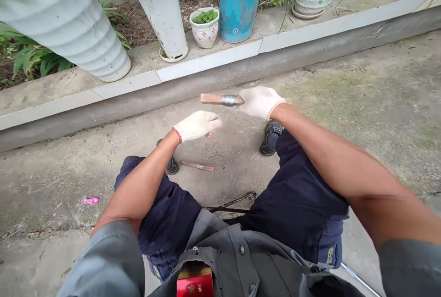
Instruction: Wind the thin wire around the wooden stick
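My right hand [259, 101], in a white knit glove, is closed around a wooden stick [211, 98] with silver wire [230, 100] wound round it. The stick's squared end points left, and a bit of its other end shows beyond my wrist. Lower and to the left is my left hand [196, 126], also gloved, with its fingers curled together. Whether anything thin lies between those fingers is too small to tell. A second wire-wound wooden stick [198, 165] lies on the concrete by my left shoe, below my left hand.
Along the far side runs a low tiled ledge [210, 60] bearing potted plants, including a blue bucket [237, 10] and a small white pot [206, 30]. A pink object [91, 201] lies on the ground at left. A dark metal tool [231, 204] is between my legs.
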Demonstrator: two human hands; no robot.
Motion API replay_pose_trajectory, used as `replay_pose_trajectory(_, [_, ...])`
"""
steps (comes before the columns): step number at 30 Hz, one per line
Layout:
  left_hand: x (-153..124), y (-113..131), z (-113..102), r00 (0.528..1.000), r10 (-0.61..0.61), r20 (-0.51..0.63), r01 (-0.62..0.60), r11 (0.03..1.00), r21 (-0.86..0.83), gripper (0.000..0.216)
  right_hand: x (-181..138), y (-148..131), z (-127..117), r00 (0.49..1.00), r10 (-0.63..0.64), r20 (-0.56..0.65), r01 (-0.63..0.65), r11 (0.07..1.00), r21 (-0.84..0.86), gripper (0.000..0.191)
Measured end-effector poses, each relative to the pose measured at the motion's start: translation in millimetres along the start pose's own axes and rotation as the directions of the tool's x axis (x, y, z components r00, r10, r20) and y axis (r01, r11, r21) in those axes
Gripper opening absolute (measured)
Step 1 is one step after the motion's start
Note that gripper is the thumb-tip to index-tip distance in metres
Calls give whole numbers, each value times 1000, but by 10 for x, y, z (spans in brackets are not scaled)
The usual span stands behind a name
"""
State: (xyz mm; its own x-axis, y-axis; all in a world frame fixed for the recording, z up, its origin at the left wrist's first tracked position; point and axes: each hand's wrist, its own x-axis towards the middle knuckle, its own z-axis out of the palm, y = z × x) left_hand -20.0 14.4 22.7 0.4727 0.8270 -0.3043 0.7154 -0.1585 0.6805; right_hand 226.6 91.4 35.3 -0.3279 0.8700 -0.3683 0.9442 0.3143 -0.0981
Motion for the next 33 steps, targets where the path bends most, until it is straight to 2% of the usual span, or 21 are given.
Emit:
replay_pose_trajectory(2, [3,-45,-9,1000,10,-15,-9,998,62,39,-1,-27,50,997,49,65,-43,995,-94,35])
replay_pose_trajectory(3, [5,-66,-14,1000,20,-21,-18,995,98,38,-18,-29,77,993,36,116,-22,992,-121,33])
replay_pose_trajectory(5, [11,-95,-27,999,45,-17,-42,987,155,36,-77,-4,125,966,-60,253,98,985,-140,26])
replay_pose_trajectory(6, [13,-100,-32,998,54,-11,-51,986,161,36,-115,21,143,936,-138,324,182,977,-109,22])
replay_pose_trajectory(8, [20,-95,-38,999,53,10,-54,991,125,35,-189,85,161,841,-293,454,318,948,23,19])
replay_pose_trajectory(10, [30,-80,-34,998,64,27,-66,996,54,34,-245,142,148,743,-420,521,374,906,197,25])
replay_pose_trajectory(11, [36,-71,-28,996,82,30,-83,997,12,31,-262,161,131,720,-461,519,374,887,270,29])
replay_pose_trajectory(12, [41,-64,-21,994,102,27,-101,994,-30,29,-269,172,106,720,-484,497,361,874,326,34])
replay_pose_trajectory(13, [44,-58,-12,993,116,8,-115,991,-66,29,-265,176,77,746,-486,456,340,866,368,38])
replay_pose_trajectory(15, [44,-48,5,993,103,-52,-108,988,-107,34,-226,167,15,844,-428,324,273,862,427,44])
replay_pose_trajectory(16, [39,-44,11,993,81,-81,-90,990,-111,38,-190,157,-12,895,-373,244,237,862,448,44])
replay_pose_trajectory(18, [21,-37,15,993,42,-113,-52,995,-84,41,-98,132,-46,967,-232,106,166,888,429,44])
replay_pose_trajectory(20, [-5,-36,9,995,26,-92,-31,998,-47,36,-5,96,-40,995,-97,21,86,951,298,45])
replay_pose_trajectory(21, [-17,-40,3,997,20,-73,-23,999,-36,34,29,73,-20,999,-50,14,46,979,197,44])
replay_pose_trajectory(23, [-37,-62,-19,999,17,-37,-18,1000,-17,31,50,21,46,997,10,82,-8,1000,-15,34])
replay_pose_trajectory(25, [-40,-100,-47,1000,27,-15,-27,999,18,31,2,-20,127,974,-17,225,49,989,-138,23])
replay_pose_trajectory(26, [-34,-124,-62,999,33,-10,-33,998,45,33,-42,-28,162,952,-67,300,114,983,-143,19])
replay_pose_trajectory(28, [-14,-170,-83,999,35,-2,-35,996,80,38,-142,-10,203,880,-230,416,271,962,-41,17])
replay_pose_trajectory(30, [10,-199,-89,999,37,-11,-36,997,64,39,-222,39,196,808,-377,454,366,923,116,26])
replay_pose_trajectory(31, [20,-202,-84,999,51,-14,-50,998,38,36,-244,66,177,794,-418,441,378,908,179,32])
replay_pose_trajectory(33, [29,-180,-64,997,78,-21,-78,996,-39,31,-252,100,121,826,-430,365,350,898,268,42])
